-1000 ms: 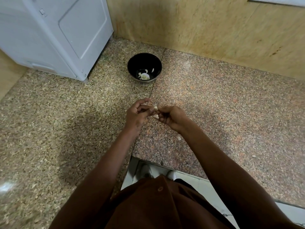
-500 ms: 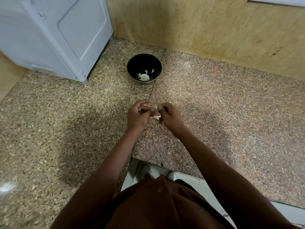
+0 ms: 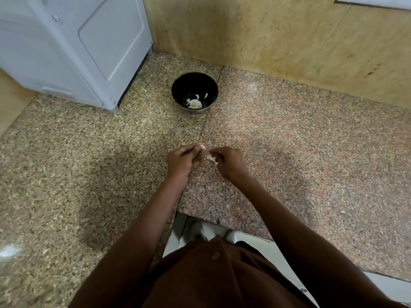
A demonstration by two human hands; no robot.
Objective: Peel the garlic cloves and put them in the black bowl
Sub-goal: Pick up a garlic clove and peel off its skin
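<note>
The left hand has its fingers curled, pinching a small pale garlic clove at the fingertips. Just beside it, the right hand pinches a thin, whitish, papery scrap of garlic skin between thumb and fingers; whether the scrap is attached to the clove is hard to tell. Both hands hover above the speckled granite countertop. Well beyond them sits the round black bowl, holding a few peeled white cloves, near a white appliance.

Speckled granite counter, tan stone wall behind, white appliance at left.
</note>
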